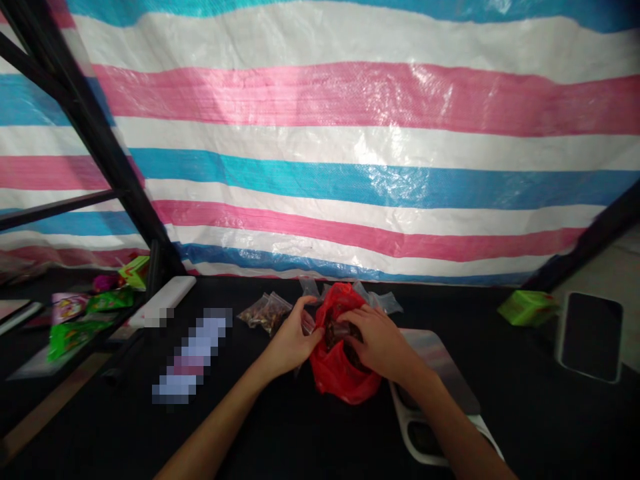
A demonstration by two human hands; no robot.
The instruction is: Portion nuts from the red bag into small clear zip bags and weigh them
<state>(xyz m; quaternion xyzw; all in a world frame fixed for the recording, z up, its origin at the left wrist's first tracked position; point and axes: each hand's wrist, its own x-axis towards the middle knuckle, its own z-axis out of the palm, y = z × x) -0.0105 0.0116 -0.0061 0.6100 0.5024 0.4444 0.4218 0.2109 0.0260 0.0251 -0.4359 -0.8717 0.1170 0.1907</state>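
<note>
red bag (345, 380): crinkled, thin, open-topped | dark brown contents (356, 355) showing

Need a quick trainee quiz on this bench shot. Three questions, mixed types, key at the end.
1. Multiple choice: which item lies partly under the right forearm?
A) green box
B) flat scale
C) filled clear bags

2. True or false: the right hand is at the opening of the red bag.

3. Fill in the blank: the sheet behind the dark table has stripes of pink, white and ____.

Key: 1 B; 2 true; 3 blue.
</note>
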